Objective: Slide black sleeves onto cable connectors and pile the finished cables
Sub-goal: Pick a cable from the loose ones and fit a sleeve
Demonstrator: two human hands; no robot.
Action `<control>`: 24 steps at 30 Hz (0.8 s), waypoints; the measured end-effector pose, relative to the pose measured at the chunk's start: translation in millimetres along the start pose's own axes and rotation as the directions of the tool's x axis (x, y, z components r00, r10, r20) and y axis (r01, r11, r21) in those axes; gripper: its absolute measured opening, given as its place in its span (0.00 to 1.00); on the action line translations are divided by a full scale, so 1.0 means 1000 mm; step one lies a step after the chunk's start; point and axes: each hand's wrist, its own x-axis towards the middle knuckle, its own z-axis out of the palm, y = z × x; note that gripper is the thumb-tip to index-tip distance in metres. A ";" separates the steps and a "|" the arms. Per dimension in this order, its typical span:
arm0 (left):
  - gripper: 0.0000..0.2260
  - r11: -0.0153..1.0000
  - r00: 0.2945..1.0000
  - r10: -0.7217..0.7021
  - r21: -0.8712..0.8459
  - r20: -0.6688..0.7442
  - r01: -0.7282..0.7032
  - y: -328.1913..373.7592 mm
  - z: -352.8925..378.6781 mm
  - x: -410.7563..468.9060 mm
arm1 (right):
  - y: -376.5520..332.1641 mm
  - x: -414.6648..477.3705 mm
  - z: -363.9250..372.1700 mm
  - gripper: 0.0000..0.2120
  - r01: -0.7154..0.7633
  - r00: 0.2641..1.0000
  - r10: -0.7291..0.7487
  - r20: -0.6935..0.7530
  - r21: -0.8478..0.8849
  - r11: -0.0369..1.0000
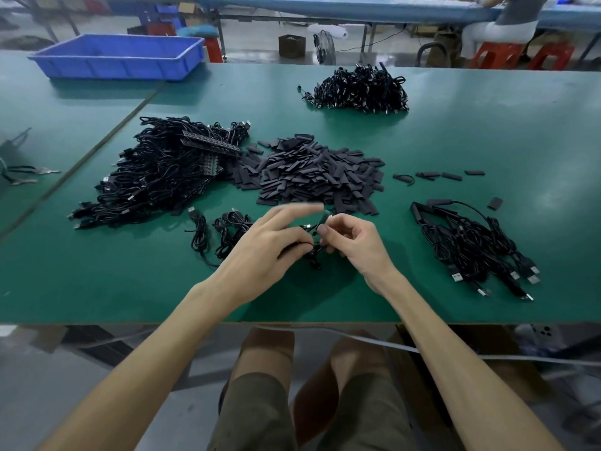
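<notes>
Over the near middle of the green table (455, 141), both my hands work on one black cable (313, 255). My left hand (263, 249) pinches the cable with thumb and lower fingers while its index finger sticks out, blurred. My right hand (351, 242) pinches a black sleeve (322, 219) at the cable's connector end. A heap of loose black sleeves (312, 174) lies just beyond my hands. A large tangle of cables (156, 174) lies to the left. A smaller pile of cables with USB plugs (471, 245) lies to the right.
Two coiled cables (221, 236) lie by my left hand. Another cable heap (361, 89) sits at the far middle, a blue bin (120, 56) at the far left. A few stray sleeves (448, 175) lie right of the sleeve heap. A person sits at the bench behind.
</notes>
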 end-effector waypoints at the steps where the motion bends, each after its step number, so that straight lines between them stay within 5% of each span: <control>1: 0.05 1.000 1.000 0.028 -0.005 0.011 -0.028 0.001 -0.001 0.003 | 0.000 0.000 0.000 0.10 -0.002 1.000 0.002 -0.006 -0.012 1.000; 6: 0.06 0.999 0.979 0.006 0.031 0.203 -0.013 0.005 -0.002 0.011 | 0.006 0.002 -0.001 0.09 0.009 1.000 -0.007 0.025 -0.061 0.998; 14: 0.07 0.980 0.981 -0.195 -0.033 -0.011 0.195 0.000 -0.010 0.016 | 0.009 0.003 -0.003 0.04 0.021 0.999 -0.023 -0.028 -0.072 0.997; 17: 0.06 0.973 0.970 -0.229 -0.038 -0.080 0.227 -0.004 -0.015 0.015 | 0.008 0.003 -0.003 0.11 0.063 0.997 -0.067 -0.024 -0.140 0.988; 20: 0.06 0.972 0.971 -0.231 -0.060 -0.069 0.227 -0.007 -0.017 0.014 | 0.006 0.003 -0.001 0.18 0.096 0.995 -0.084 0.057 -0.264 0.960; 24: 0.07 0.977 0.977 -0.212 -0.044 -0.025 0.210 -0.004 -0.015 0.012 | 0.007 0.002 0.003 0.12 0.122 0.992 -0.112 0.051 -0.322 0.939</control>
